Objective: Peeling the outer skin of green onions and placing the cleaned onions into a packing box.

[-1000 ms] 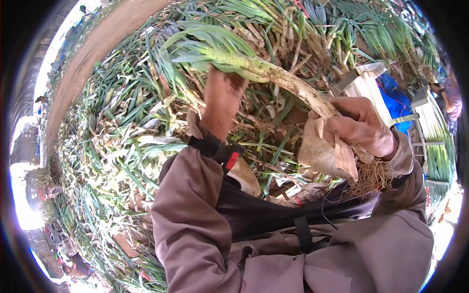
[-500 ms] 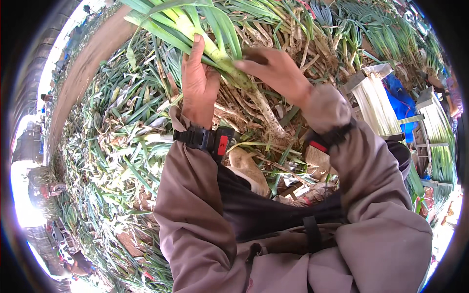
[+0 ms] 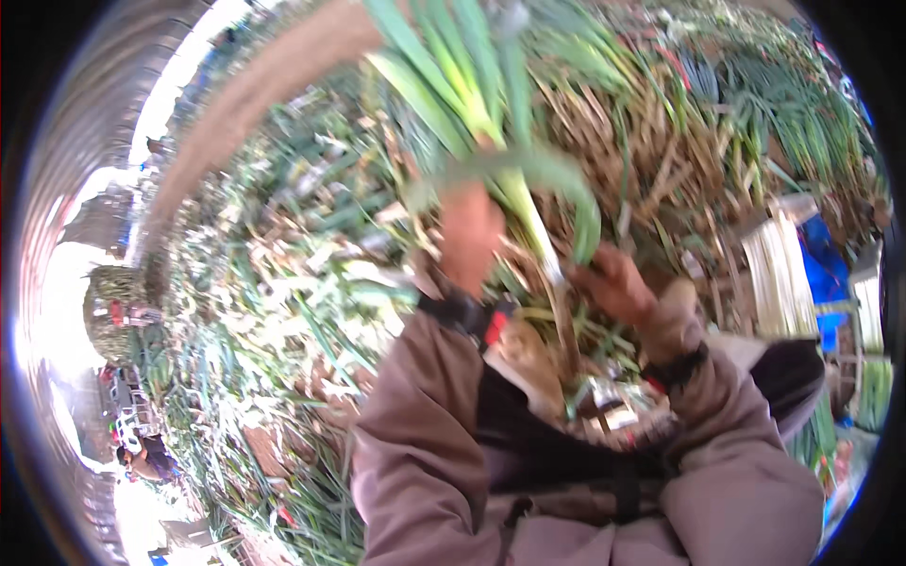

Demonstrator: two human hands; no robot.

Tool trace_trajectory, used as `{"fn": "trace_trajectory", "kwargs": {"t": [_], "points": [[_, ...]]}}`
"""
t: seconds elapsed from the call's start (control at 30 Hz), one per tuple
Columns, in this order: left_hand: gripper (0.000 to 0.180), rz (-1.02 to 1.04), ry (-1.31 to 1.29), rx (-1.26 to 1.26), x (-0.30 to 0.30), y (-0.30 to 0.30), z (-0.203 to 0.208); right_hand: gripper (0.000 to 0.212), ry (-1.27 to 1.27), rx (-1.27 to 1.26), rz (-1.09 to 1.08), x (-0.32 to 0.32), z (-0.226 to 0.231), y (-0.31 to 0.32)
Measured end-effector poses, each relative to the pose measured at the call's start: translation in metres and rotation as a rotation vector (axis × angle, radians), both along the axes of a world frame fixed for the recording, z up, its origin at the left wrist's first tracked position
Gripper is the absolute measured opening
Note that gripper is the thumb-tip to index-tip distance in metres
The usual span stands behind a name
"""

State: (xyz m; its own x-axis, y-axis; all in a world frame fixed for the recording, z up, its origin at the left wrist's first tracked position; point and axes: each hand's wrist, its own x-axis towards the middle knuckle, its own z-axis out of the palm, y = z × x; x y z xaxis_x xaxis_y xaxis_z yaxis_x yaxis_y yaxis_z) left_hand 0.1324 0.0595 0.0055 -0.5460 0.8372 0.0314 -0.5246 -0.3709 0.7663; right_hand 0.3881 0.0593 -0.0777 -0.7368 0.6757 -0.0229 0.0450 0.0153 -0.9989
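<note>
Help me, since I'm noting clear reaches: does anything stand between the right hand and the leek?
Nothing visible blocks the right hand from the lower stem of the leek. A bent leaf droops beside it, just above that hand; blur hides any contact.

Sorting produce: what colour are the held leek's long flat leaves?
The long flat leaves are green, paler lower down; best in the head view.

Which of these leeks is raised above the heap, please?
The leek in the left hand, leaves toward the picture's top edge; the heap's other leeks lie below, unheld.
</note>
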Motion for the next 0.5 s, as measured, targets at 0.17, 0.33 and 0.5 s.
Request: {"fn": "trace_trajectory", "kwargs": {"t": [0.17,0.33,0.5], "points": [[0.05,0.077,0.095,0.104,-0.033,0.028,0.022,0.036,-0.252,0.374,0.408,0.071,-0.114,-0.024],[0.049,-0.012,-0.053,0.163,0.016,0.036,0.09,0.025,-1.105,0.509,0.603,0.249,-0.224,-0.028],[0.046,-0.094,-0.038,0.122,0.025,0.013,0.081,0.03,-0.331,0.265,0.067,0.114,-0.013,0.047]]}}
